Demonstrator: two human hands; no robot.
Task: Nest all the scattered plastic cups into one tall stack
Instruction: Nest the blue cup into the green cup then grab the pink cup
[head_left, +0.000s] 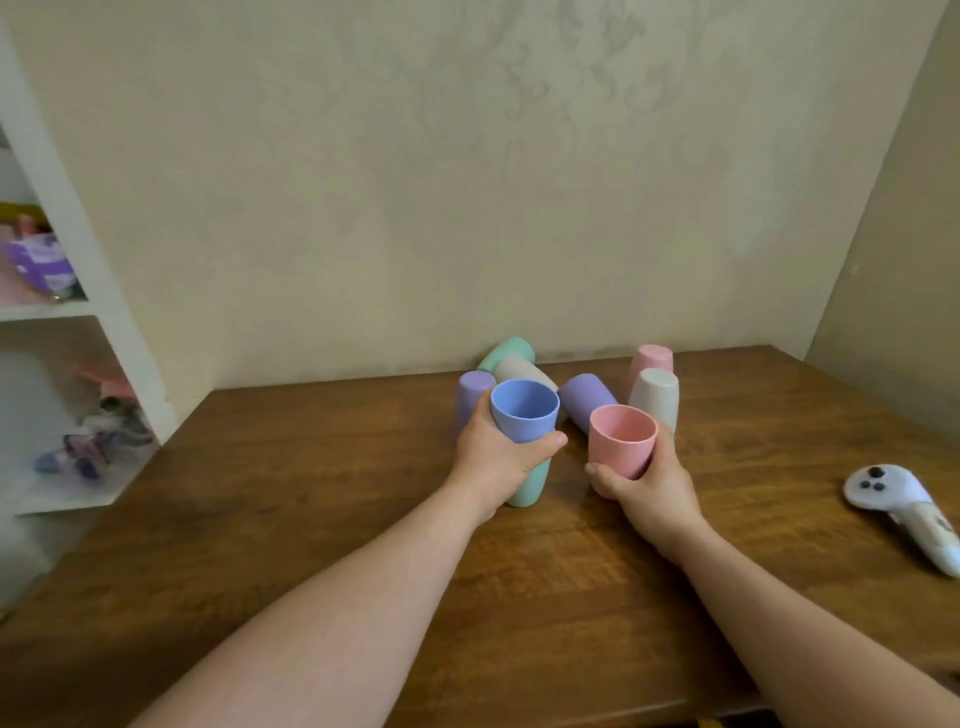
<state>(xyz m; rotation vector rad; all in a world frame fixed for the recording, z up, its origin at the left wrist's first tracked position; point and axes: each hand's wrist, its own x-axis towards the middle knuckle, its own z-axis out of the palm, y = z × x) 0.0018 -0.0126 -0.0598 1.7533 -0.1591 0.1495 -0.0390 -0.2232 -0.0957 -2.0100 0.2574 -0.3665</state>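
Both forearms reach forward over the worktop (363, 519); left hand (498, 457) fingers wrap the blue cup (523, 410) nested in a green cup (527, 488), right hand (649, 486) fingers wrap an upright pink cup (621, 439)

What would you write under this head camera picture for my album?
Left hand holds a blue cup, right hand a pink cup, above a wooden table.

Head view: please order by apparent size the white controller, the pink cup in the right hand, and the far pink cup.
1. white controller
2. pink cup in the right hand
3. far pink cup, though distance shrinks it.
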